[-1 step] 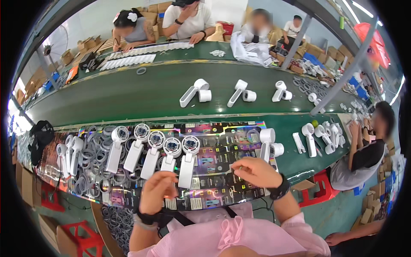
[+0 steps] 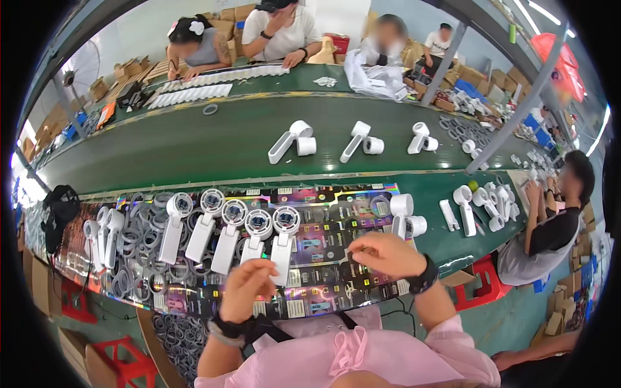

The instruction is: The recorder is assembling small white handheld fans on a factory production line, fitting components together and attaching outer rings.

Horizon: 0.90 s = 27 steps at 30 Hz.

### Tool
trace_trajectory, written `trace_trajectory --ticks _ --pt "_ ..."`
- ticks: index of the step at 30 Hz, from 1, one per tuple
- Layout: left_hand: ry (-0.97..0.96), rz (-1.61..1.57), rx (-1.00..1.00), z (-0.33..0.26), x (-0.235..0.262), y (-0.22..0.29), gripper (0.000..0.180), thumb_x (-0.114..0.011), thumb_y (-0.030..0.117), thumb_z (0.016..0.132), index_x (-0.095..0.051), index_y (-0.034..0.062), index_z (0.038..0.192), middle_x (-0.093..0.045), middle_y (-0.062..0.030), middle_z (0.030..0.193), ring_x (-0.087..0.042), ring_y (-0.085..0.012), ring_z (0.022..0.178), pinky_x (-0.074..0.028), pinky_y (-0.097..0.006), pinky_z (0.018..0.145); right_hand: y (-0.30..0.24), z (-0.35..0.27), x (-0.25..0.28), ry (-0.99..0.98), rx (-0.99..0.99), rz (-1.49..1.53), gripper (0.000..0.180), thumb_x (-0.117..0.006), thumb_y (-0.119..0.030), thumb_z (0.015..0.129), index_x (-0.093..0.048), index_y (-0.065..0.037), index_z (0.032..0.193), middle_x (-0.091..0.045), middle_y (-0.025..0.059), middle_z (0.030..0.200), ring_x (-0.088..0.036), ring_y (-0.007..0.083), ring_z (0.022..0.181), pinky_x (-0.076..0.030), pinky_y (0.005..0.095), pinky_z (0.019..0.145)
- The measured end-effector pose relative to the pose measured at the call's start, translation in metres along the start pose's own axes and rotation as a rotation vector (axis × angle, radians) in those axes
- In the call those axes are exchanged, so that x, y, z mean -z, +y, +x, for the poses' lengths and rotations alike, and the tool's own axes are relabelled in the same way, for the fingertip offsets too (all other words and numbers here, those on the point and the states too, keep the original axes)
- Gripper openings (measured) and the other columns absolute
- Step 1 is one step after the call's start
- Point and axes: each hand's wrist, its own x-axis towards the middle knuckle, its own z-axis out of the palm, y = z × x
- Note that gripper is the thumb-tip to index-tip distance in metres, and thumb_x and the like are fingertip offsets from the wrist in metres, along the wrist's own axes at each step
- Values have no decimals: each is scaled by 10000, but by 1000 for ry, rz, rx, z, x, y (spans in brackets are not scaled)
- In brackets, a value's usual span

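Note:
My left hand (image 2: 246,288) hovers at the table's near edge with loosely bent fingers, apart from one another and holding nothing I can see. Just beyond it stands a row of several white handheld fans with round heads and exposed dark circuit centres; the nearest are one fan (image 2: 258,225) and another fan (image 2: 283,236) to its right. My right hand (image 2: 386,255) is over the printed sheet (image 2: 323,271), fingers half curled, with no object visible in it. Beside its knuckles, a white fan (image 2: 401,205) lies folded, partly hidden behind the hand.
Many grey rings (image 2: 139,239) lie to the left, with more in a box (image 2: 184,336) below. A green conveyor belt (image 2: 213,145) carries several white fans (image 2: 291,141). More fans (image 2: 466,207) lie at right, near a seated co-worker (image 2: 550,239). A metal post (image 2: 517,110) slants over the belt.
My left hand has shifted slightly up and to the right, toward the nearest fans. My right hand stays almost where it was. The whole view has moved slightly.

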Motion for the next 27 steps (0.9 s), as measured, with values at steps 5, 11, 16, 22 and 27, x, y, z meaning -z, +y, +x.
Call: trace_trajectory --ticks 5,11,16,22,27 --pt "-266 147 56 26 -31 -43 184 -510 112 971 -583 29 1118 -624 -54 954 -593 -76 683 -460 -195 553 13 85 48 -53 22 -232 263 -604 -304 871 -651 -71 983 -678 110 848 -648 256 754 -487 369 656" --pt "-325 78 39 28 -31 -49 208 -507 145 984 -569 15 1135 -615 -50 962 -595 -64 685 -480 -203 569 67 248 36 224 -19 -352 447 -662 -380 804 -604 -33 1079 -678 168 996 -640 349 956 -502 434 822" --pt "-317 10 43 19 -31 -59 202 -506 168 991 -568 50 1144 -614 -23 865 -587 -59 653 -486 -209 547 118 334 -16 359 -260 -322 680 -678 -508 772 -512 -49 1246 -600 217 1205 -564 399 1126 -453 453 961" --pt "-405 -11 -30 30 -32 -67 233 -505 210 997 -553 59 1169 -605 9 789 -577 -44 633 -478 -201 519 118 321 4 357 -115 -505 562 -700 -395 708 -591 -16 1109 -648 231 1061 -626 391 996 -504 454 864" --pt "-218 -97 32 16 -26 -39 321 -542 216 974 -486 76 1257 -578 -12 1014 -567 -44 732 -477 -186 574 47 263 28 439 122 -177 402 -701 -206 745 -526 -19 1055 -625 149 895 -613 253 819 -490 357 734"
